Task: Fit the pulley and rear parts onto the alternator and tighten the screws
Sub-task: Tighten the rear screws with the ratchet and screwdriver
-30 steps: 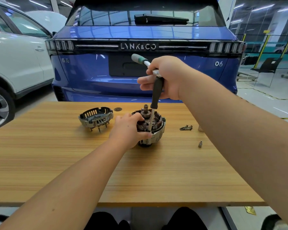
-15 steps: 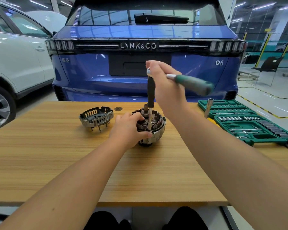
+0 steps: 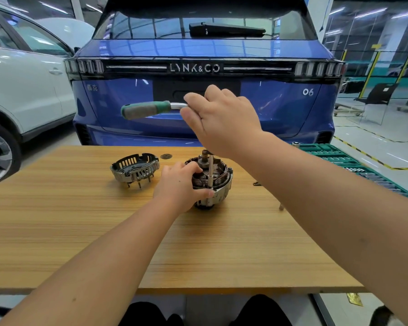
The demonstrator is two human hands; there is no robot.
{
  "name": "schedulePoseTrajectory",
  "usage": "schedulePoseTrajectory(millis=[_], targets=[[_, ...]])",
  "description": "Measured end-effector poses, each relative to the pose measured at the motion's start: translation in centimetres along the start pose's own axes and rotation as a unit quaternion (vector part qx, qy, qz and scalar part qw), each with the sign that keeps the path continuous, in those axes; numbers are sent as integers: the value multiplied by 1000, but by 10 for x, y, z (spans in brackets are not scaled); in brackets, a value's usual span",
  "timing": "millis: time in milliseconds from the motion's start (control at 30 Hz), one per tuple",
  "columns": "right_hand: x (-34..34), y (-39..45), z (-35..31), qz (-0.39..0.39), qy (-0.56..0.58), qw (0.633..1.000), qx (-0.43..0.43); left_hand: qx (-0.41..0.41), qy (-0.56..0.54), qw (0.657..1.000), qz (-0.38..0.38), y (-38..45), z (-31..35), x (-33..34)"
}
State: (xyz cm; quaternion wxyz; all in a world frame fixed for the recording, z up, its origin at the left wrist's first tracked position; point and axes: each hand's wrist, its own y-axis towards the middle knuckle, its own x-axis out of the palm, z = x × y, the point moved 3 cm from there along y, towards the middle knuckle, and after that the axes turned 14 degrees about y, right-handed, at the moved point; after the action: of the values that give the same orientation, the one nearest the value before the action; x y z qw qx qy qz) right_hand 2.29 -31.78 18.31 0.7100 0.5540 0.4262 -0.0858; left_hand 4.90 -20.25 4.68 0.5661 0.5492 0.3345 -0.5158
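While the left hand (image 3: 183, 184) grips the alternator (image 3: 211, 181) mid-table, the right hand (image 3: 222, 118) curls round the ratchet (image 3: 146, 109), working a screw. Rear cover (image 3: 134, 168) sits apart, unfitted; plenty left.

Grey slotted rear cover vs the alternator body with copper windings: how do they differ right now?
The grey slotted rear cover lies alone at the table's left, untouched; the alternator body with copper windings is gripped by the left hand. The cover is an open shell with pins pointing down; the body is filled, shaft pointing up. Only the body has the ratchet extension on it, turned by the right hand. Both sit on the wooden table.
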Motion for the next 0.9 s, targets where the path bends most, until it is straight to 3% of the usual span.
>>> schedulePoseTrajectory(millis=[100,167,300,333,400,467,533,567,633,667,700,733,900], targets=[[-8,11,5,-32,-3,999,36,-1,-1,1000,-1,1,0,1],[-11,22,11,-88,35,990,109,-1,1,1000,0,2,0,2],[-23,30,21,-156,205,930,263,-5,5,1000,-2,3,-2,5],[-25,26,22,-154,297,889,313,-8,6,1000,-3,4,-2,5],[-23,14,24,-136,511,740,416,-11,5,1000,-5,4,-2,5],[-17,5,23,-108,661,591,450,-12,3,1000,-5,5,-2,5],[-5,-2,22,-23,758,464,457,-13,2,1000,-4,5,-1,6],[1,-3,20,21,788,418,452,-14,3,1000,-2,5,-1,6],[12,-9,18,71,813,375,439,-15,4,1000,0,5,-2,7],[15,-12,17,84,814,379,431,-15,4,1000,0,5,-2,7],[19,-15,19,100,805,408,419,-16,4,1000,0,5,-2,7],[22,-17,22,125,782,462,399,-16,4,1000,0,5,-2,7],[9,-22,19,195,530,808,168,-15,3,1000,0,6,-2,7]])
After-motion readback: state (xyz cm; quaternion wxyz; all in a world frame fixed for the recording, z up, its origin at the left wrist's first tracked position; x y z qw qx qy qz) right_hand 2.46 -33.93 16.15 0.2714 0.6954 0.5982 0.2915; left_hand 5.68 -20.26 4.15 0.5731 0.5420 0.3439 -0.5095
